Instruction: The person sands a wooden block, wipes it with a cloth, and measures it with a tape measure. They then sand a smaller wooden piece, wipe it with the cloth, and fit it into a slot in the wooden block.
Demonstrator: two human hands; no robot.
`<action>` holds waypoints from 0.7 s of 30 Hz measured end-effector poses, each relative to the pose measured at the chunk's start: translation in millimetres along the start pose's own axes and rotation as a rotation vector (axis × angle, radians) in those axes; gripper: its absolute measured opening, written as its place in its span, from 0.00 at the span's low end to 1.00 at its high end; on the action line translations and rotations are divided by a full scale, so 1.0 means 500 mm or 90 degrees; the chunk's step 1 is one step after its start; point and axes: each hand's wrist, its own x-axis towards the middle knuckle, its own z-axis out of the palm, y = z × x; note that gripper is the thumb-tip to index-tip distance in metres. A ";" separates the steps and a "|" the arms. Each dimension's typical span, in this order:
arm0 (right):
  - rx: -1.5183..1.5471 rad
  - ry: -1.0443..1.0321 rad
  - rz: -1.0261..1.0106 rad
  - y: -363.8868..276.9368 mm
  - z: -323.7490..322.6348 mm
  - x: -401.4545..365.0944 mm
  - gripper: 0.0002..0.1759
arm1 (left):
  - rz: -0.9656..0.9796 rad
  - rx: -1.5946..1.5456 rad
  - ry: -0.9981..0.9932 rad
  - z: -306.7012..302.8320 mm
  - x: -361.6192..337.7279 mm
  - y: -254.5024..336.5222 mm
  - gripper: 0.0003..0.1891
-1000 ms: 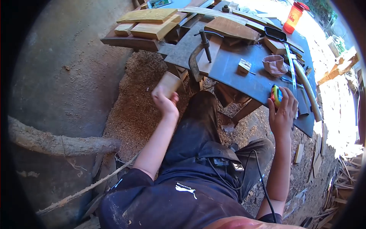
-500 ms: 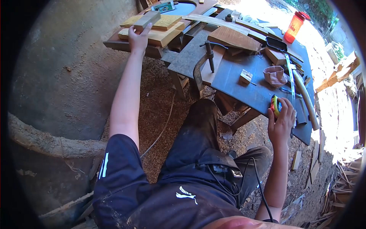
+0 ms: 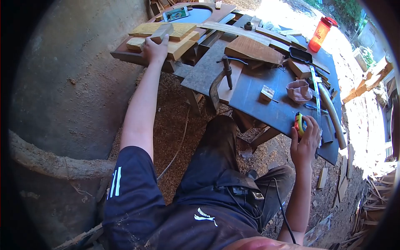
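Observation:
My left hand (image 3: 155, 48) is stretched far out to the stack of pale wooden boards (image 3: 179, 39) at the bench's left end, gripping a small wooden block (image 3: 162, 31) that rests on top of them. My right hand (image 3: 306, 141) is at the near right edge of the dark workbench (image 3: 258, 96), wrapped around a yellow and red tape measure (image 3: 299, 124). Its steel tape (image 3: 315, 89) runs away across the bench top.
A metal G-clamp (image 3: 221, 79) stands mid-bench beside a brown board (image 3: 252, 49). A small wood offcut (image 3: 266, 92), a crumpled cloth (image 3: 298, 91), an orange bottle (image 3: 320, 28) and a phone (image 3: 175, 13) lie further out. Sawdust covers the ground; a concrete wall rises at left.
My left hand rose from below the bench with the wooden block and carried it out onto the board stack. My right hand stayed on the tape measure.

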 end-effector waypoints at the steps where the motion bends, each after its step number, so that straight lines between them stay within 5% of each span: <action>1: 0.000 -0.001 -0.001 0.000 0.001 0.001 0.26 | -0.045 0.040 0.000 -0.010 0.009 -0.009 0.43; 6: -0.001 0.004 -0.007 0.002 0.004 0.001 0.26 | -0.145 0.072 0.028 -0.050 0.039 -0.084 0.44; 12: -0.012 0.007 -0.005 -0.007 0.007 0.004 0.25 | 0.009 -0.041 -0.105 -0.066 0.030 -0.080 0.62; 17: -0.015 0.008 -0.011 -0.007 0.009 0.003 0.25 | 0.009 0.016 -0.233 -0.064 0.042 -0.079 0.47; 21: -0.028 0.013 -0.007 -0.007 0.007 0.003 0.25 | 0.084 -0.014 -0.202 -0.067 0.028 -0.081 0.31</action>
